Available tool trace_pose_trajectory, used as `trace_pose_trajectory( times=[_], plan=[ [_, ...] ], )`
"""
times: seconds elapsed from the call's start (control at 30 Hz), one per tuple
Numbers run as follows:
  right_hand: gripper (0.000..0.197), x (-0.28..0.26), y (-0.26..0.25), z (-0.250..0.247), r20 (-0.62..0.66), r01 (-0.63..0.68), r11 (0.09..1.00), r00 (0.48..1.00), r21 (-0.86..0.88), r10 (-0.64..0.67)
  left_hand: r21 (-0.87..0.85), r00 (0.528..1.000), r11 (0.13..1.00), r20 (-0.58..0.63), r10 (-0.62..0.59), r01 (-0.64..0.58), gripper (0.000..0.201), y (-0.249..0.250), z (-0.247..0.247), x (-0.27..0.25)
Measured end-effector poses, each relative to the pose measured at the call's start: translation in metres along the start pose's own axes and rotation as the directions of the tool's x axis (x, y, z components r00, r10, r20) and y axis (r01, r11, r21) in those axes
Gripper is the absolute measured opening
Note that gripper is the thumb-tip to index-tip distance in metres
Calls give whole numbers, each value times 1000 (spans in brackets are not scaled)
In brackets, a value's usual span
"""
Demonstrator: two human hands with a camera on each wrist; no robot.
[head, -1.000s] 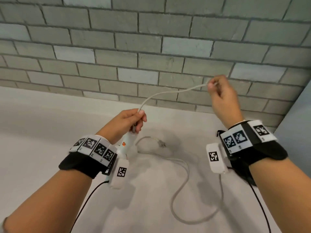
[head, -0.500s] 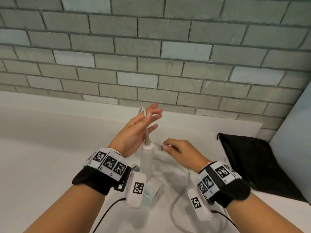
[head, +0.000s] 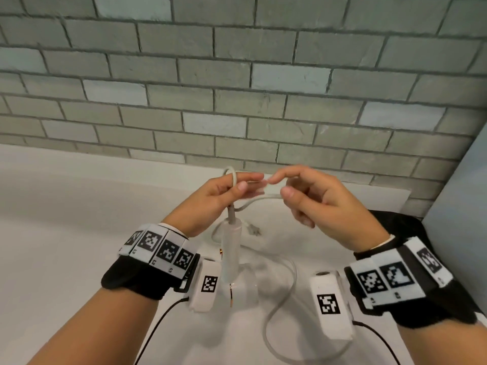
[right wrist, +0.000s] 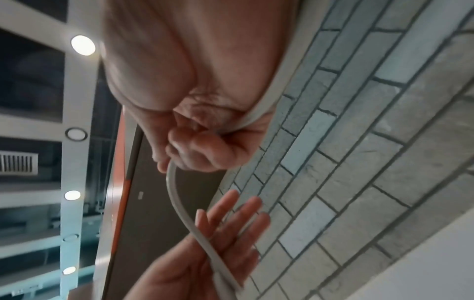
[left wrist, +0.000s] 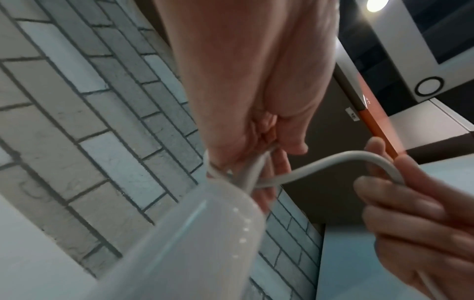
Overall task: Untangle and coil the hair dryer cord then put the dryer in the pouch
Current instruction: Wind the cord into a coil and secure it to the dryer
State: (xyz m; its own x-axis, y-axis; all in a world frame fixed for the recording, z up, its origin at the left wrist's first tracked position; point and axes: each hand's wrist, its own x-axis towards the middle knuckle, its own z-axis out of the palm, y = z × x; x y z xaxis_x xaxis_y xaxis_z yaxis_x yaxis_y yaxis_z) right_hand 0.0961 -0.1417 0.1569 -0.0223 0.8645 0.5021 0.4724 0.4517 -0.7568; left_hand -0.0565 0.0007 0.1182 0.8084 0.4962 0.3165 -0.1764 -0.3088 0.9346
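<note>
A white hair dryer [head: 231, 248] hangs handle-up under my left hand [head: 250, 181], its grey-white cord [head: 263, 197] running up from the handle and looping over that hand. The left fingers are nearly straight, and the thumb presses the cord against them. My right hand [head: 281, 186] pinches another stretch of cord between thumb and forefinger, right beside the left fingertips. In the left wrist view the dryer [left wrist: 179, 243] fills the foreground and the cord [left wrist: 333, 160] arcs to the right hand [left wrist: 410, 213]. The black pouch [head: 395, 219] lies behind my right wrist.
Slack cord [head: 279, 312] snakes over the white counter [head: 66, 259] beneath my wrists, with the plug [head: 254, 229] lying behind the dryer. A grey brick wall [head: 237, 101] closes the back. A pale panel [head: 461, 206] stands at the right edge.
My right hand has risen from beside the dryer handle up to the left fingertips, bringing a length of cord with it. The left hand still holds the first loop.
</note>
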Motion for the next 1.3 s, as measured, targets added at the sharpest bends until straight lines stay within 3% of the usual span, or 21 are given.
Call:
trace_pose_trajectory(
  times=[0.13, 0.23, 0.37, 0.57, 0.73, 0.9, 0.97, 1.07, 1.17, 1.23, 1.3],
  plan=[
    [13, 17, -4, -1, -91, 113, 985, 988, -129, -126, 19, 982, 997, 174, -72, 70, 42, 9, 11, -6],
    [14, 31, 1, 1, -164, 171, 946, 961, -277, -221, -98, 965, 994, 263, -10, 37, 45, 7, 14, -9],
    [26, 46, 10, 6, -153, 216, 880, 940, -424, -304, -272, 941, 961, 333, 56, 39, 28, 7, 15, -14],
    [31, 36, 61, 23, -76, 68, 911, 991, -406, -108, -535, 988, 845, 141, 55, 29, 30, -1, 9, -12],
    [35, -4, 109, 42, -8, -94, 849, 994, -520, 104, -556, 1000, 831, 27, 4, 12, 35, -4, 10, -13],
    [42, -11, 110, 54, 107, -85, 887, 983, -453, 149, -576, 999, 817, 42, 31, -1, 42, -9, 11, -7],
    [42, -10, 100, 57, 148, -27, 903, 984, -428, 100, -588, 1000, 809, 6, 25, -17, 35, -8, 11, -6],
    [28, -15, 91, 55, 95, -2, 925, 995, -380, 41, -554, 994, 831, -106, -10, -51, 19, -4, 9, -5],
    [13, -26, 89, 52, -8, -177, 977, 984, -122, 177, -507, 979, 855, -204, 4, -110, 27, -1, -1, -5],
    [14, -34, 85, 49, 0, -334, 935, 942, 117, 336, -437, 972, 890, -232, 31, -132, 31, 1, -5, -6],
    [18, -36, 79, 43, 7, -363, 911, 929, 193, 369, -283, 970, 952, -237, 51, -119, 28, -2, -6, -5]
  ],
)
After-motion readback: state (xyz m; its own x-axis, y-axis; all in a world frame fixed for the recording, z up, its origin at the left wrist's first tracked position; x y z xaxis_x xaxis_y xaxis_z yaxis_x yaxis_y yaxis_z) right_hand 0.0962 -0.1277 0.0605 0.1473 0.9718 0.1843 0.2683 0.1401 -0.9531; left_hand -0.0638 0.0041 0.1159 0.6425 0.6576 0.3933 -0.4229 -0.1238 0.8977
